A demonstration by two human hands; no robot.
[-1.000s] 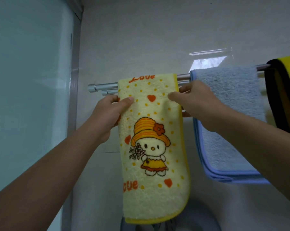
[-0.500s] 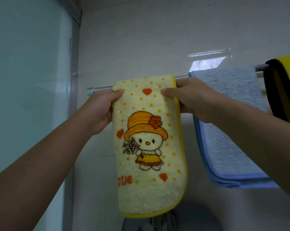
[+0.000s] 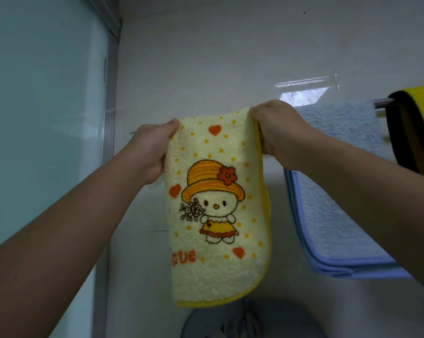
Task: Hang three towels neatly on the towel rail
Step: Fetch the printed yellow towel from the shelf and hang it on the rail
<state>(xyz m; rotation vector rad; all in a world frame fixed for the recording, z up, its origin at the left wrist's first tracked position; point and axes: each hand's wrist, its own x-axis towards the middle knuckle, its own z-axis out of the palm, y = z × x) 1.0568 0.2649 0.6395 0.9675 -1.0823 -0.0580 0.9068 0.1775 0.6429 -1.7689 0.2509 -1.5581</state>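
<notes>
left hand [image 3: 150, 147]: I see it clenched on the top left edge of the cartoon towel [image 3: 213, 191], with the thumb on the front face and the fingers behind the cloth.
right hand [image 3: 276, 130]: clamped on the top right corner of the same towel, fingers curled over the fold.
cartoon towel: pale yellow and doubled over, held up between my two hands at rail height. The front face is toward me with the print upright (figure in an orange hat, hearts, dots). The back layer's yellow trim shows along the right and bottom edges.
on the rail or not: I can't tell, the fold and my hands hide the bar there.
towel rail [image 3: 383, 102]: only a short metal stretch is visible, between the blue towel [image 3: 340, 191] and the black-edged towel [image 3: 415, 123].
blue towel: draped over the rail just right of the cartoon towel, folded layers at the bottom. My right forearm crosses in front of it.
black-edged towel: yellow with a black border, far right, cut off by the frame edge, just beside the blue one.
glass panel [image 3: 35, 118]: on the left, its metal frame meeting the white wall [image 3: 206, 57].
grey round object [image 3: 254, 320]: below the cartoon towel, blurred, I can't identify it.
</notes>
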